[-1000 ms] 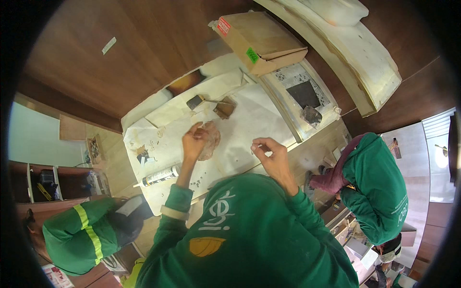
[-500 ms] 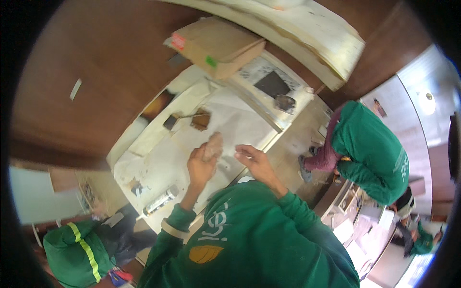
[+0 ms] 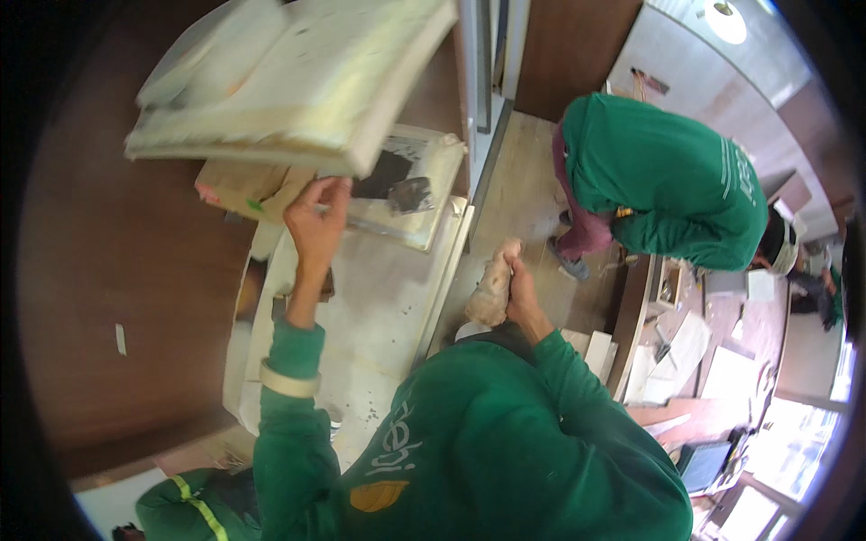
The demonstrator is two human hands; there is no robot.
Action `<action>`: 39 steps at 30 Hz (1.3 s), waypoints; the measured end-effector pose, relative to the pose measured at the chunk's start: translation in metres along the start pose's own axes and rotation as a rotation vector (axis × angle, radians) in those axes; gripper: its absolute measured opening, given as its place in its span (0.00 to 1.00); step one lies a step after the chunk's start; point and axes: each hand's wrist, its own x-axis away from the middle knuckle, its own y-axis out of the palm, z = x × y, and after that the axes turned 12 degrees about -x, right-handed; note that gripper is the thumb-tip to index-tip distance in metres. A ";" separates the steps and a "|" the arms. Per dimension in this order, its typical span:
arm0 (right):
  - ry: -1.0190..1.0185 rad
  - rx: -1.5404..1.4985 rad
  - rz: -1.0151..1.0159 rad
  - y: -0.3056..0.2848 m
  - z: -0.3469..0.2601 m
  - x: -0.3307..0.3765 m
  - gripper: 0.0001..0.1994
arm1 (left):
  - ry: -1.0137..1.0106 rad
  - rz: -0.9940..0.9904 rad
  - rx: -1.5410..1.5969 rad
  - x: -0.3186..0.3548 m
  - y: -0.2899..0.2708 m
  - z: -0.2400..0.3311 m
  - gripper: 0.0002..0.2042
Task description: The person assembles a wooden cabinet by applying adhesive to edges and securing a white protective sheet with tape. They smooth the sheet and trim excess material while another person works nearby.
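My right hand [image 3: 523, 293], off the right side of the white-topped table [image 3: 365, 298], grips a crumpled beige rag [image 3: 490, 293]. My left hand [image 3: 316, 221] reaches over the table's far part, fingers bent in a pinch beside the cardboard box [image 3: 262, 187]. Whatever is between those fingertips, if anything, I cannot make out. A pale thick-edged board [image 3: 298, 99] overhangs just above them. Right of the left hand, a dark square patch [image 3: 383, 174] and a crumpled dark lump [image 3: 410, 195] lie on a whitish panel. A beige tape roll [image 3: 290, 380] circles my left sleeve.
A person in a green top [image 3: 658, 180] bends over to the right, near a cluttered workbench [image 3: 695, 334]. Another green garment with a yellow stripe [image 3: 194, 505] shows at lower left. A brown wooden panel [image 3: 117, 270] stands along the left. Dark crumbs dot the tabletop.
The beige rag has passed from my left hand to my right, which has moved right off the table. My left hand has reached up and left toward the box. The view has turned.
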 end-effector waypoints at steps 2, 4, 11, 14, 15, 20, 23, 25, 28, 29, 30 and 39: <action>-0.014 -0.029 0.028 0.016 -0.002 -0.013 0.21 | -0.236 -0.106 0.118 -0.020 0.023 -0.020 0.10; 0.052 -0.080 -0.011 0.019 -0.004 -0.038 0.22 | -0.243 -0.187 0.003 -0.027 0.041 -0.060 0.13; -0.281 0.086 0.024 0.032 -0.013 -0.155 0.21 | -0.068 -0.218 -0.262 -0.019 0.066 -0.065 0.12; -0.400 0.437 0.211 0.067 -0.014 -0.188 0.17 | -0.007 -0.207 -0.355 -0.017 0.068 -0.067 0.12; -0.401 0.291 0.201 0.066 -0.010 -0.196 0.18 | -0.016 -0.221 -0.355 -0.019 0.071 -0.066 0.12; -0.370 0.140 0.026 0.116 -0.019 -0.145 0.18 | -0.062 -0.187 -0.439 -0.010 0.061 -0.055 0.12; -0.605 0.307 0.075 0.108 -0.016 -0.160 0.15 | 0.017 -0.275 -0.510 -0.023 0.069 -0.048 0.13; -0.540 0.204 0.198 0.085 0.003 -0.193 0.13 | -0.007 -0.271 -0.496 -0.026 0.068 -0.056 0.13; -0.567 0.261 0.238 0.085 0.011 -0.189 0.10 | -0.070 -0.273 -0.481 -0.017 0.060 -0.062 0.12; -0.623 0.328 0.218 0.102 0.013 -0.167 0.09 | -0.102 -0.282 -0.487 -0.011 0.055 -0.062 0.12; -0.697 0.390 0.194 0.112 0.011 -0.157 0.08 | -0.092 -0.286 -0.474 -0.011 0.056 -0.062 0.12; -0.579 0.519 0.145 0.025 -0.036 -0.159 0.13 | -0.054 -0.295 -0.452 -0.018 0.055 -0.057 0.12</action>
